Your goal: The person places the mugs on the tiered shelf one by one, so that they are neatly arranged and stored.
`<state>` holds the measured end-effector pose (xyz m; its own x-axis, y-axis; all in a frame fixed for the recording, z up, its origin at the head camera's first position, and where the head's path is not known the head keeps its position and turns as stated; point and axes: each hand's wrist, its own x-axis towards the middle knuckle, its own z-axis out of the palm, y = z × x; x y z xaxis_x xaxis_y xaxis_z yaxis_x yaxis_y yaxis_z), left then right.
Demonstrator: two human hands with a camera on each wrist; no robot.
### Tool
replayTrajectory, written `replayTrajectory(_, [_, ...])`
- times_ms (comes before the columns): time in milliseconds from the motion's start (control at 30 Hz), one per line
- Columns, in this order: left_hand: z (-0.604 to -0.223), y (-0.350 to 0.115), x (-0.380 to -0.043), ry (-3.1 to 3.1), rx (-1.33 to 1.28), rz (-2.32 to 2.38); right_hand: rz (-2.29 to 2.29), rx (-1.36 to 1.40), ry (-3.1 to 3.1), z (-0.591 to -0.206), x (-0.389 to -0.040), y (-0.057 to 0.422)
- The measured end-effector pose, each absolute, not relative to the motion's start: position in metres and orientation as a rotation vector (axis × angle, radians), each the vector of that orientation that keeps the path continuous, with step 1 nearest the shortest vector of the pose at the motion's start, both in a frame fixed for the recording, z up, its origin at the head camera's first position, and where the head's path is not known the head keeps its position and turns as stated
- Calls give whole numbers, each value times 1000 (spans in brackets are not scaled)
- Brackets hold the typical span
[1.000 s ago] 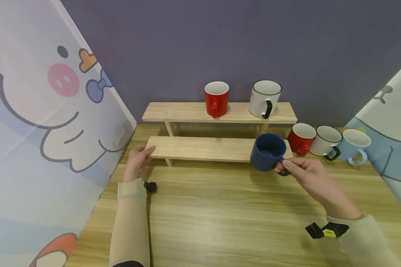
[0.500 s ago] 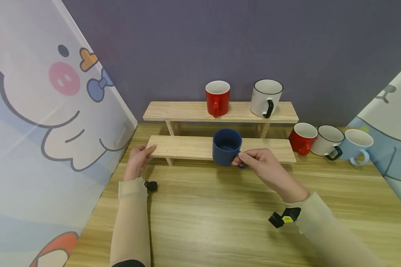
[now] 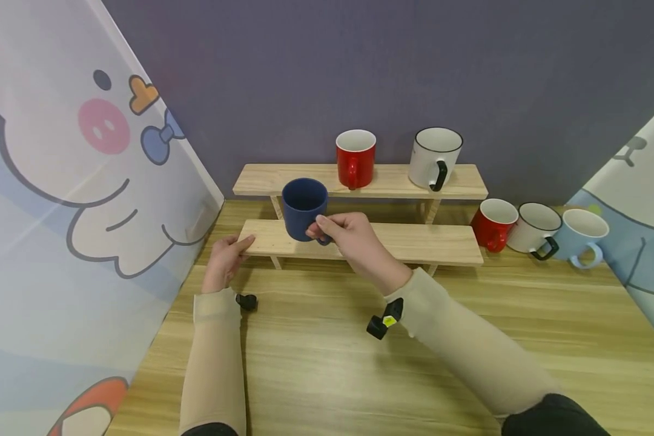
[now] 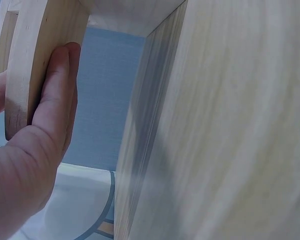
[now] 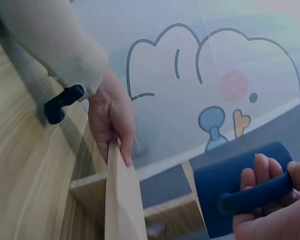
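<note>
My right hand (image 3: pixel 356 242) pinches the handle of a dark blue mug (image 3: pixel 296 215), held upright in front of the upper board's left half. In the right wrist view, fingers go through the loop of the mug (image 5: pixel 215 172) and the thumb lies on top. My left hand (image 3: pixel 224 260) grips the left end of the lower wooden shelf board (image 3: pixel 414 241), thumb above. The left wrist view shows its fingers (image 4: pixel 60 85) flat along the board's underside. A red mug (image 3: pixel 354 166) and a white mug with black handle (image 3: pixel 427 160) stand on the upper shelf board (image 3: pixel 272 178).
Right of the two-tier shelf, a red mug (image 3: pixel 490 227), a white black-rimmed mug (image 3: pixel 528 230) and a light blue mug (image 3: pixel 574 236) stand close together on the wooden table (image 3: pixel 305 339). A grey wall (image 3: pixel 283 79) rises behind; a cartoon-printed panel (image 3: pixel 38 272) borders the left.
My right hand has carried the dark blue mug leftward along the shelf, from the lower board's right end, and raised it toward the upper board. The left hand has stayed on the board.
</note>
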<state>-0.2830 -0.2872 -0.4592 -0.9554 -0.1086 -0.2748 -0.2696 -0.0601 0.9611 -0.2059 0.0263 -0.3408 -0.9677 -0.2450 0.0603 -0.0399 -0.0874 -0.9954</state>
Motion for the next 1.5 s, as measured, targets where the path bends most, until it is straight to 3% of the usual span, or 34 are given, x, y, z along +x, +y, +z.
replayTrajectory(400, [-459,-286,-282,2110,-441,2134,-2312,-130,2130,-315,-262,-35])
replayTrajectory(833, [-458,-285,-286,2112,-431,2113,-2398,19,2208,-308,-308,-65])
replayTrajectory(1500, [-457,-286,-280,2151,-440,2103,-2068,-143,2341,-310,-312,-74])
